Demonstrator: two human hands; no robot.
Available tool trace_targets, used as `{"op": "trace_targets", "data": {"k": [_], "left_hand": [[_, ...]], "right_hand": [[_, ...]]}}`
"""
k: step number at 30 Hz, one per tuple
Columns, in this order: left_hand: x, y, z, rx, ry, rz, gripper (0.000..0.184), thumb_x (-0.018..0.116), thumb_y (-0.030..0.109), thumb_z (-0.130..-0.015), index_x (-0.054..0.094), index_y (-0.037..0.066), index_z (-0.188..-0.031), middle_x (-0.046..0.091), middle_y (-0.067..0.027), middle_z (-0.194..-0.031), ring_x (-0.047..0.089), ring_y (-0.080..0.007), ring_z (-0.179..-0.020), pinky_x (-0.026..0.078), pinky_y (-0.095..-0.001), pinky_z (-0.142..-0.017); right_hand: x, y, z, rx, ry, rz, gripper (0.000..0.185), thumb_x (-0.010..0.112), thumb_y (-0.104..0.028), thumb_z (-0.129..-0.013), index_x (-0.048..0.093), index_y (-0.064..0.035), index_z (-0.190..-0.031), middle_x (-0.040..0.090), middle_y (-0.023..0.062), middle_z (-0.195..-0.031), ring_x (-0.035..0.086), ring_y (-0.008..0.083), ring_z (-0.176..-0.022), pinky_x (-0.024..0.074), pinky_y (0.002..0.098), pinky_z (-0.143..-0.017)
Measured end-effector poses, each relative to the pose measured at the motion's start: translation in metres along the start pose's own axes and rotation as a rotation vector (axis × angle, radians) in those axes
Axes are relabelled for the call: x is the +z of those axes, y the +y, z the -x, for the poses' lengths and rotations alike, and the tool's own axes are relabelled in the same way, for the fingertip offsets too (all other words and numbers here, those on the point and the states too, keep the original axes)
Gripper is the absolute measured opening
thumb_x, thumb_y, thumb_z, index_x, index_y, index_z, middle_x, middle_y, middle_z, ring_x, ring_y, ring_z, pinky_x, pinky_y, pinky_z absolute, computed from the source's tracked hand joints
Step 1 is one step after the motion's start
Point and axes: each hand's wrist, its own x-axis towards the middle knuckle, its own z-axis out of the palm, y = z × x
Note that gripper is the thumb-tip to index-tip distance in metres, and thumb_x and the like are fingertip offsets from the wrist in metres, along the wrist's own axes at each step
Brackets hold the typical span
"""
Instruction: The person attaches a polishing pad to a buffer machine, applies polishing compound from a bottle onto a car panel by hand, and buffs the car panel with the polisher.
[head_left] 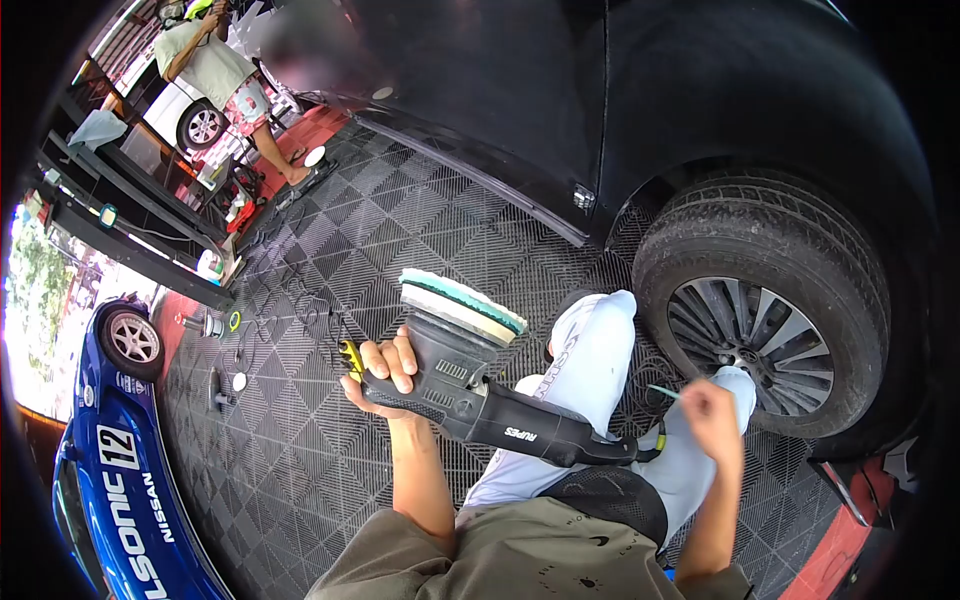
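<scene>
My left hand (385, 375) is wrapped round the front grip of a black polisher (510, 420) marked RUPES. The tool lies across my lap, its teal and white pad (462, 305) facing up and away from me, its cord end toward my right knee. Over the right knee, my right hand (708, 410) is closed, with a thin light-green stick (663, 391) jutting from its fingers. The hand is slightly blurred and touches nothing else that I can make out.
A dark car (480, 90) with a large wheel (760, 320) stands close in front and right. A blue car (130, 450) is at left. Another person (215, 75) stands at the upper left near a second polisher (315, 160). Cords lie on the tiled floor (300, 400).
</scene>
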Motion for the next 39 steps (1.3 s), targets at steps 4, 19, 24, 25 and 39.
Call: {"op": "trace_targets", "data": {"k": [4,19,24,25,39], "left_hand": [[-0.001,0.002,0.000,-0.007,-0.001,-0.014,0.044,0.048,0.053,-0.093,0.058,0.013,-0.082,0.061,-0.0020,-0.061,0.057,-0.0158,-0.074,0.027,-0.0332,-0.110],[-0.059,-0.002,0.021,-0.214,0.034,0.239,0.036,0.048,0.048,-0.095,0.058,0.014,-0.095,0.059,0.0015,-0.083,0.054,-0.0197,-0.097,0.028,-0.0688,-0.102],[-0.058,-0.013,0.022,-0.271,0.022,0.256,0.041,0.046,0.051,-0.095,0.060,0.012,-0.097,0.063,-0.0002,-0.085,0.057,-0.0202,-0.099,0.030,-0.0734,-0.097],[-0.055,-0.015,0.023,-0.271,0.030,0.262,0.046,0.044,0.053,-0.095,0.062,0.010,-0.097,0.065,-0.0009,-0.081,0.058,-0.0183,-0.097,0.032,-0.0731,-0.097],[-0.024,-0.028,0.011,-0.229,-0.034,0.256,0.040,0.046,0.049,-0.096,0.058,0.012,-0.096,0.064,-0.0005,-0.080,0.056,-0.0170,-0.095,0.032,-0.0690,-0.098]], "right_hand": [[-0.079,0.056,0.066,0.229,0.184,-0.377,0.005,0.060,-0.004,-0.086,0.059,-0.0043,-0.081,0.054,0.0001,-0.066,0.045,0.0073,-0.053,0.0362,0.0228,-0.051],[-0.023,0.117,0.157,0.361,0.716,-0.200,0.030,0.056,0.002,-0.089,0.057,0.0030,-0.119,0.062,0.0132,-0.115,0.061,0.0157,-0.099,0.0490,0.0301,-0.086],[0.010,-0.039,0.041,-0.078,0.251,-0.580,0.024,0.065,-0.005,-0.085,0.064,-0.0009,-0.108,0.065,0.0089,-0.094,0.064,0.0168,-0.083,0.0510,0.0287,-0.077],[0.020,-0.056,0.020,-0.203,0.111,-0.514,0.027,0.067,-0.009,-0.085,0.063,-0.0006,-0.111,0.065,0.0098,-0.092,0.065,0.0181,-0.081,0.0512,0.0300,-0.075],[0.123,-0.102,-0.091,-0.531,-0.029,-0.246,0.029,0.069,-0.020,-0.083,0.062,-0.0013,-0.103,0.065,0.0154,-0.095,0.065,0.0323,-0.086,0.0519,0.0395,-0.074]]}}
